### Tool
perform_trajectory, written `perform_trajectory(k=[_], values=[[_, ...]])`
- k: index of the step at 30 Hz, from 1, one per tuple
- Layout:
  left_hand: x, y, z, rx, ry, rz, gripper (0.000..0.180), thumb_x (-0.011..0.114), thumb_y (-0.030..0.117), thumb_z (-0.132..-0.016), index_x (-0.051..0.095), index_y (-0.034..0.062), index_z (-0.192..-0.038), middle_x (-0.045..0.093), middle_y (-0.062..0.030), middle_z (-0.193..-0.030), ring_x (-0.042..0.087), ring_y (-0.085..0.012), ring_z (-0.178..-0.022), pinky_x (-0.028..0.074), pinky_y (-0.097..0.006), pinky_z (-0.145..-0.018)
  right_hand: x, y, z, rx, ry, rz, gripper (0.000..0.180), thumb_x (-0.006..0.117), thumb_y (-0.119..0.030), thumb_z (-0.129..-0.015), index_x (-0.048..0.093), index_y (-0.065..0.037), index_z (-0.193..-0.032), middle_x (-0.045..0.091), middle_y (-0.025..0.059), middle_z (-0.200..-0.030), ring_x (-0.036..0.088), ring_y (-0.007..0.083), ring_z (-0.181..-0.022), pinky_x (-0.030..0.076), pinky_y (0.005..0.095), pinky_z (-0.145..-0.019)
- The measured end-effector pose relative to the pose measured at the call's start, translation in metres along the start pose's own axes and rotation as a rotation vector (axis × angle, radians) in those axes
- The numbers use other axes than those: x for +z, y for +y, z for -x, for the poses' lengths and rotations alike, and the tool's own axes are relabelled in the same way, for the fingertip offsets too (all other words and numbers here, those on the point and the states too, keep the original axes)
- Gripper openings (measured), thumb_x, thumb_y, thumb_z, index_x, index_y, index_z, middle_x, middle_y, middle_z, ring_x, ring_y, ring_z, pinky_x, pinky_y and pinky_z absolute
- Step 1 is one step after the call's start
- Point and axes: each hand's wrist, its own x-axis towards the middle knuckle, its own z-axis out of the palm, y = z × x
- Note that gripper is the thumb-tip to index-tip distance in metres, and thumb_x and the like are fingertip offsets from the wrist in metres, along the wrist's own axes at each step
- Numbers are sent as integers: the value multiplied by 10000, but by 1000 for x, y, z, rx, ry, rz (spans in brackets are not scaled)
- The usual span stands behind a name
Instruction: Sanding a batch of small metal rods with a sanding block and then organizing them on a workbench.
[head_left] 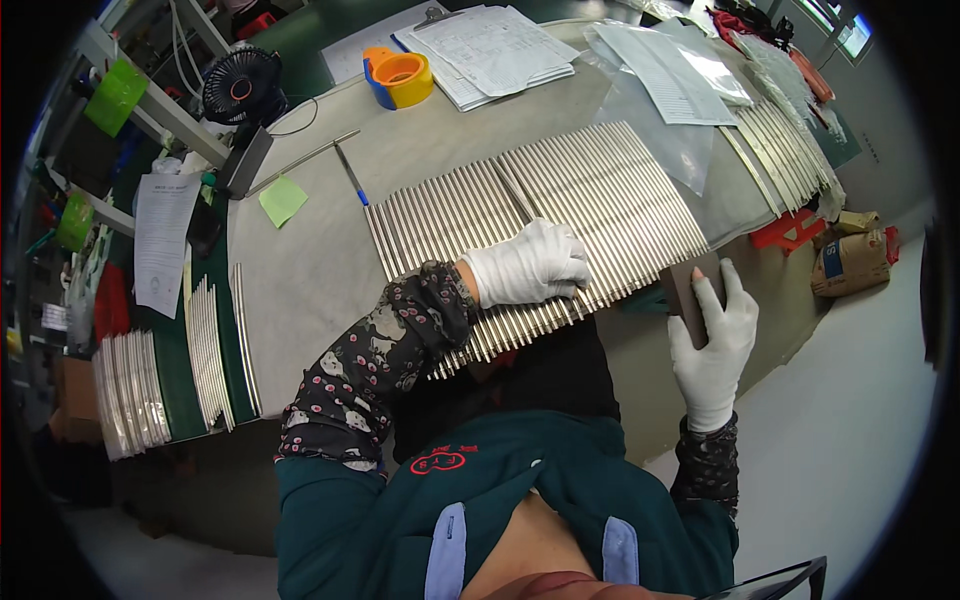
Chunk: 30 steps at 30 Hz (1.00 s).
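A wide row of slim, shiny metal rods point(610, 190) lies side by side across the table, their near ends reaching past its edge. My left hand point(530, 265), in a white glove, rests on the near half of the row. Its fingers are bent and pressed down on the rods; what lies under the palm is hidden. Off the row's right end, my gloved right hand point(718, 345) holds a flat, dark brown block point(686, 298) beside the rod ends. One fingertip pokes bare out of that glove. Whether the block touches the rods, I cannot tell.
On the grey tabletop point(290, 290) lie a blue pen point(350, 175), a green note point(283, 201), a yellow-orange tape roll point(400, 75) and clipped papers point(495, 50). A black fan point(243, 88) stands back left. More rods point(775, 160) lie right; a red stool point(785, 230) sits below.
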Motion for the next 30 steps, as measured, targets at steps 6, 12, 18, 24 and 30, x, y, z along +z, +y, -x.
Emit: perform_trajectory(k=[6, 12, 18, 24, 30], values=[[-20, 8, 5, -14, 89, -217, 400, 795, 168, -674, 606, 111, -1023, 618, -68, -1087, 603, -285, -1013, 493, -413, -852, 4, 3, 11, 5, 10, -104, 589, 738, -110, -648, 597, -108, -1220, 480, 240, -1350, 514, 369, -1077, 421, 461, -937], [-20, 1, 23, -369, -206, -593, 630, 520, 478, -907, 418, 146, -1432, 298, -226, -1517, 307, -409, -1388, 252, -516, -1133, 12, -30, 15, -157, -93, -353, 560, 759, -139, -612, 623, -104, -1155, 483, 263, -1327, 546, 388, -1041, 457, 458, -871], [-17, 4, 13, -392, -218, -607, 619, 443, 504, -943, 416, 132, -1436, 308, -232, -1516, 308, -405, -1390, 243, -511, -1135, 37, 16, 1, -15, 37, 106, 502, 752, -168, -651, 644, -84, -1135, 513, 240, -1293, 555, 359, -990, 476, 446, -817], [-14, 3, 11, -389, -203, -626, 618, 496, 475, -924, 433, 124, -1428, 328, -226, -1508, 325, -383, -1387, 239, -501, -1146, 27, -38, 2, -288, -148, -238, 547, 740, -134, -665, 617, -70, -1194, 510, 254, -1309, 550, 383, -1038, 454, 453, -889], [-11, 3, 9, -417, -193, -634, 602, 494, 467, -934, 434, 134, -1432, 335, -199, -1514, 306, -351, -1410, 226, -487, -1161, 16, -52, -1, -324, -83, -264, 534, 748, -174, -667, 617, -102, -1179, 523, 249, -1277, 580, 366, -990, 499, 436, -778]])
